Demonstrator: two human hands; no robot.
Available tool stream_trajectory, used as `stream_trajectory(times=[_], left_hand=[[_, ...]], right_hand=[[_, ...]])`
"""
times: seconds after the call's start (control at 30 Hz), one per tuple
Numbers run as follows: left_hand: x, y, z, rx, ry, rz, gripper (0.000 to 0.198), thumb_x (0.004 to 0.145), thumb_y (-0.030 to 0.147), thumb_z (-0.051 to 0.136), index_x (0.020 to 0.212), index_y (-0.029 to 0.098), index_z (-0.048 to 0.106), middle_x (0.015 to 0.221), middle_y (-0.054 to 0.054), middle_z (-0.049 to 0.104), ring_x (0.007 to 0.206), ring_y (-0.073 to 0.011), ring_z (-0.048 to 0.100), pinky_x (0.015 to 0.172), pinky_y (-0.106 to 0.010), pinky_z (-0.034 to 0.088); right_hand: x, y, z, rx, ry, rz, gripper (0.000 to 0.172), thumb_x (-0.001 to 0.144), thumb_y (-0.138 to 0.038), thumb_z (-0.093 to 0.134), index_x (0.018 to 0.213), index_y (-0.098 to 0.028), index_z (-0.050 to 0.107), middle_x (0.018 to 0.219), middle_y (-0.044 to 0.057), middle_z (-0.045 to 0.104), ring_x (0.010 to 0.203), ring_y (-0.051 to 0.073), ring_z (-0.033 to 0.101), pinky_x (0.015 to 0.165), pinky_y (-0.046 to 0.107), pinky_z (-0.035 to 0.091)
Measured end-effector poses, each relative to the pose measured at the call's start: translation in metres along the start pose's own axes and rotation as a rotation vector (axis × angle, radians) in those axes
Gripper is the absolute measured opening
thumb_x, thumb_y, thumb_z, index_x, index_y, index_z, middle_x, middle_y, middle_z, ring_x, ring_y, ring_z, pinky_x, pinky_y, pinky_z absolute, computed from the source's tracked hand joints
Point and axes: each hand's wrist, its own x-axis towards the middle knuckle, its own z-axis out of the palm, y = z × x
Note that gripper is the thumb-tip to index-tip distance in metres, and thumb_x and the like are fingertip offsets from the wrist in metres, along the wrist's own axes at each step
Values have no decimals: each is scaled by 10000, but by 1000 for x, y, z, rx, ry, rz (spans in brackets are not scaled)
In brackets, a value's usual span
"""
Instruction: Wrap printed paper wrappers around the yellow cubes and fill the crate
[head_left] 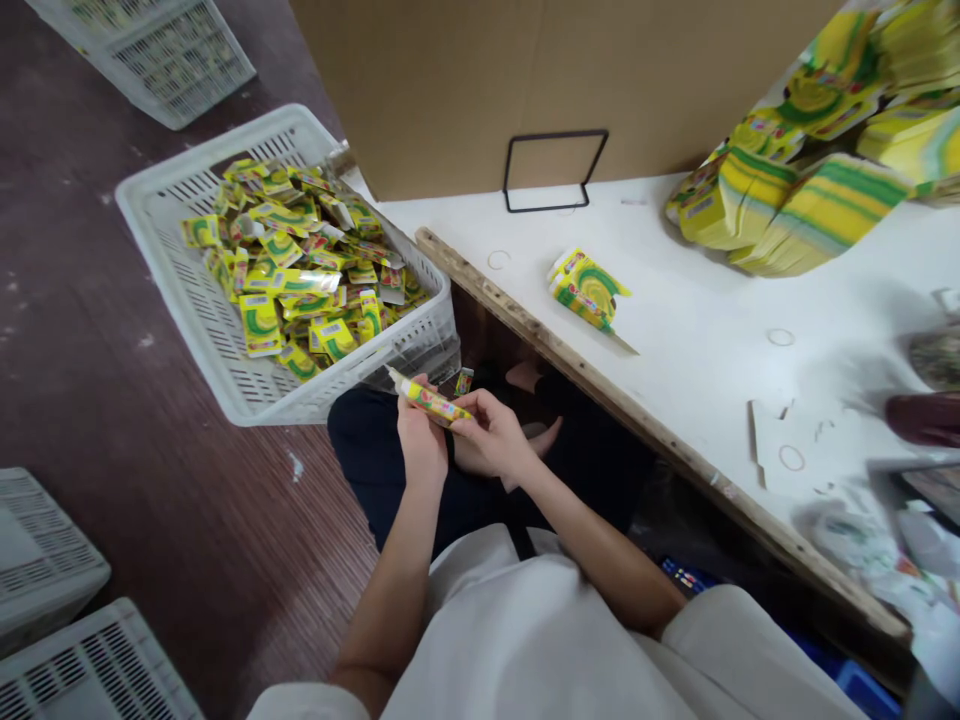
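A small yellow and green printed carton (433,400) is held in both hands above my lap, seen edge-on, with a pale flap sticking out at its left end. My left hand (421,440) grips it from below near that flap. Fingers of my right hand (491,432) pinch its right end. Just beyond my hands stands a white plastic basket (180,330), holding a heap of similar small cartons (300,270). On the white table to the right lies a single carton (589,290) with its flaps open.
Stacks of flat yellow-green cartons (817,215) sit on the white table (675,350), whose wooden edge (555,345) runs beside me. A black wire stand (555,170) is before a big cardboard box (480,80). More baskets (97,665) stand on the floor at left.
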Motion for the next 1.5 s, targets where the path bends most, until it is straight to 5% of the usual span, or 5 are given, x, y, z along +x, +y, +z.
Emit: stream_trajectory(times=[0.37, 0.63, 0.77, 0.97, 1.5], left_hand=[[0, 15, -32, 440, -20, 300, 481, 887, 518, 678, 1252, 208, 632, 1270, -114, 669, 1184, -237, 650, 1028, -376, 530], [-6, 40, -33, 1133, -704, 94, 709, 668, 373, 877, 1283, 197, 570, 1210, -113, 695, 1114, -322, 684, 990, -488, 553], [-19, 19, -23, 1152, -509, 128, 671, 741, 433, 825, 1288, 198, 517, 1136, -93, 701, 1030, -289, 701, 881, -417, 581], [-30, 11, -15, 1105, -594, 318, 786, 732, 318, 833, 1385, 221, 407, 1323, -129, 612, 1182, -294, 651, 976, -416, 549], [-24, 1, -17, 1097, -614, 319, 795, 701, 218, 727, 1396, 186, 341, 1370, -189, 511, 1088, -300, 660, 887, -432, 561]], right_hand=[[-4, -1, -28, -415, 114, -253, 77, 890, -240, 642, 856, -209, 705, 825, 24, 653, 787, 176, 579, 717, 295, 474], [-18, -17, -36, -809, -35, -626, 218, 909, -210, 646, 1078, -311, 741, 1032, 35, 709, 1067, 236, 598, 1146, 495, 359], [-19, -12, -27, -337, 263, -372, 681, 851, -410, 708, 1471, -248, 478, 1461, 125, 543, 1382, 295, 479, 1191, 519, 359], [-13, -5, -11, 296, 126, 136, 488, 814, -437, 692, 1265, -252, 670, 1188, 65, 731, 1162, 259, 664, 1065, 428, 510], [-23, -15, -27, -311, -143, -271, 631, 905, -134, 523, 1519, -276, 486, 1576, 53, 484, 1464, 213, 454, 1238, 415, 350]])
